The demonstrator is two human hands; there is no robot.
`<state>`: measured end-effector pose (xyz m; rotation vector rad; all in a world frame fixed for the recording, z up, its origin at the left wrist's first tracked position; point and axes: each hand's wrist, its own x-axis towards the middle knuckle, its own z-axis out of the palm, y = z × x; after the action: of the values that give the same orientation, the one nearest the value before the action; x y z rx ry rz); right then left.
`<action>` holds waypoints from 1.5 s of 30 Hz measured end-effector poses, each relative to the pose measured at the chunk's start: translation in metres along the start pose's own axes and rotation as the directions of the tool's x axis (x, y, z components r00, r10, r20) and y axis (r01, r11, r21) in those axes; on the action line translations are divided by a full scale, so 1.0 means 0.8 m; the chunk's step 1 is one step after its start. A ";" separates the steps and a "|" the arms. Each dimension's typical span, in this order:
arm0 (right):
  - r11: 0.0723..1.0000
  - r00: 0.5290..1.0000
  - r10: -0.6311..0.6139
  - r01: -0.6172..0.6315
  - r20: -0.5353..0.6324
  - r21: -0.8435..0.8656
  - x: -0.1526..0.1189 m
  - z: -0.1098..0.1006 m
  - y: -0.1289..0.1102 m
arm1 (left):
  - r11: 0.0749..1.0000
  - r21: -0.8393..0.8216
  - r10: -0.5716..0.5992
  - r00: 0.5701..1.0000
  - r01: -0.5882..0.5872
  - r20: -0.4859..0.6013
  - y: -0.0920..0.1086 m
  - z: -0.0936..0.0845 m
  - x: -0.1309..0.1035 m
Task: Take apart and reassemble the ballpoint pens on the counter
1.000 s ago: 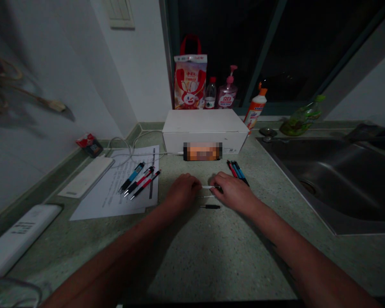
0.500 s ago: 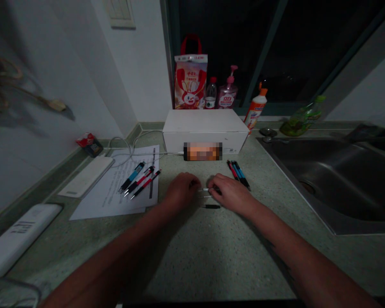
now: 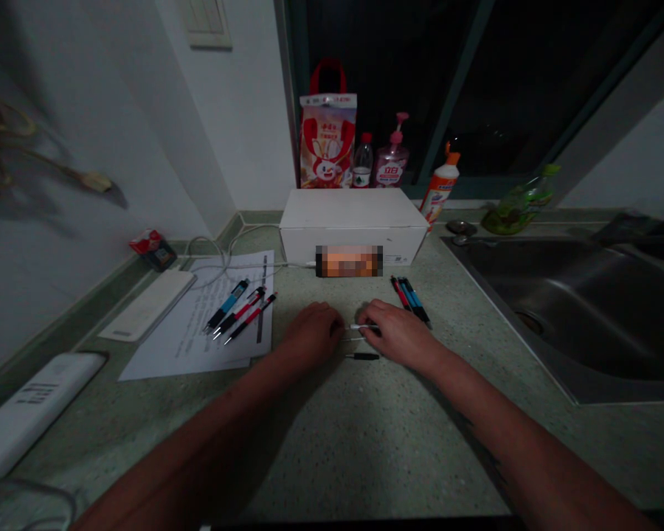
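My right hand is closed in a pinch round a slim pen part, whose pale end points towards my left hand. Facing it across a small gap, my left hand has its fingers bent together; what they hold, if anything, is hidden. Just below the pen part a thin pale rod shows between the hands. Nearer to me, a short black pen piece with a thin tip lies on the counter. Several red and blue pens lie beyond my right hand.
On the left, more pens rest on printed paper, beside a white flat box and a white power strip. A white carton stands behind a phone-like device with a cable. The sink is at right.
My left hand has shifted very slightly, its fingers drawn in closer together. The right hand still holds the pen part in nearly the same place.
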<state>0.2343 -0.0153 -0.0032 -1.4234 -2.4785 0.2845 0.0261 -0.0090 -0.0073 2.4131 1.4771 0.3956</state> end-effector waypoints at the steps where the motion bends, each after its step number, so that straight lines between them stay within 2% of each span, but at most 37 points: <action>1: 1.000 1.000 0.001 -0.001 0.004 -0.006 0.000 0.000 0.000 | 1.000 0.005 0.002 1.000 -0.002 0.001 0.001 0.000 0.000; 14: 0.998 1.000 -0.009 0.010 0.022 -0.059 0.001 0.000 -0.009 | 0.998 -0.046 0.036 0.998 -0.039 -0.058 -0.001 0.011 0.004; 24: 0.997 0.998 -0.047 0.050 -0.044 0.054 0.000 0.003 -0.008 | 0.979 -0.204 -0.004 0.990 -0.025 -0.139 0.000 0.006 0.003; 33: 0.996 0.997 -0.035 0.041 -0.070 0.081 0.000 0.002 -0.005 | 0.949 -0.313 -0.051 0.996 0.023 -0.079 -0.002 0.008 0.001; 39: 0.996 0.993 0.074 -0.069 -0.097 0.060 0.000 0.004 -0.003 | 0.961 -0.277 -0.012 0.998 -0.004 -0.056 -0.001 0.002 -0.002; 42: 0.996 0.992 0.081 -0.078 -0.095 0.040 0.000 0.003 -0.002 | 0.983 -0.184 0.017 0.999 -0.024 -0.041 0.000 -0.003 -0.005; 45: 0.995 0.991 0.101 -0.099 -0.090 0.025 0.000 0.001 -0.001 | 0.992 -0.073 0.108 0.994 -0.106 0.019 0.005 -0.009 -0.009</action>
<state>0.2333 -0.0158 -0.0038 -1.5203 -2.3291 0.2581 0.0233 -0.0166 -0.0001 2.4381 1.3052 0.4354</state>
